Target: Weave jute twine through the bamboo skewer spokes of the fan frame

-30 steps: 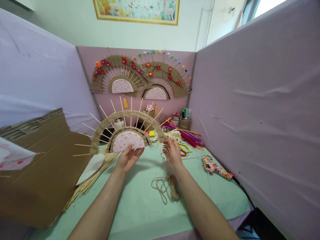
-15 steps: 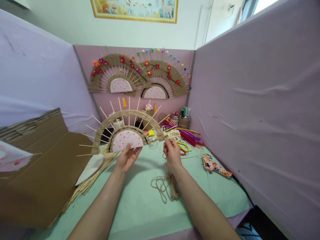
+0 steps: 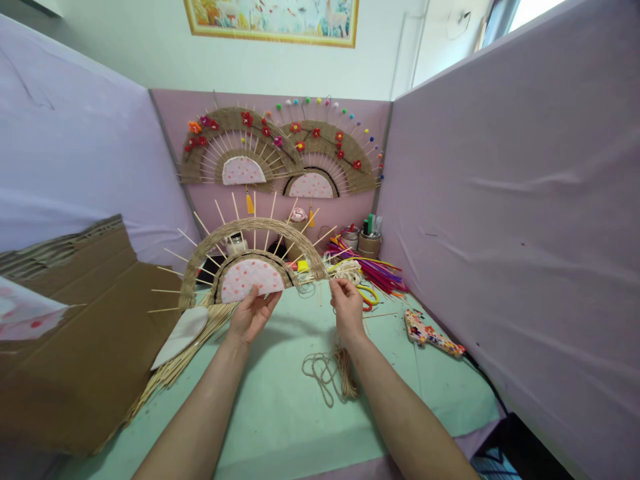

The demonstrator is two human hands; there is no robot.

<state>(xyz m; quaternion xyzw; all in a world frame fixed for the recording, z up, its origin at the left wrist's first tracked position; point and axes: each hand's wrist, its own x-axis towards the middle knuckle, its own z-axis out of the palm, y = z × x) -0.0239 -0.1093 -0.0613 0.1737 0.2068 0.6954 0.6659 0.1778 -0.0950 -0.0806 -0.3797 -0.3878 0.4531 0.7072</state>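
My left hand grips a half-round stick fan at its lower edge, thumb on the pink dotted centre. Thin wooden sticks radiate from that centre, with an arch of woven twine running across them. Beyond the arch the stick tips stand bare. Off the fan's right end, my right hand is closed in a pinch on a strand of twine, most of it hidden by the fingers. Beneath the right wrist, a bundle of brown twine lies on the green tablecloth, with loose loops beside it.
Two finished-looking fans hang on the back panel. Cardboard, a white cut piece and thin sticks lie left. Scissors, colourful pipe cleaners, a pen holder and a patterned glue gun are right.
The fan has shifted slightly left and tilted a little in my left hand. My right hand has moved slightly right, away from the fan's end, still pinched.
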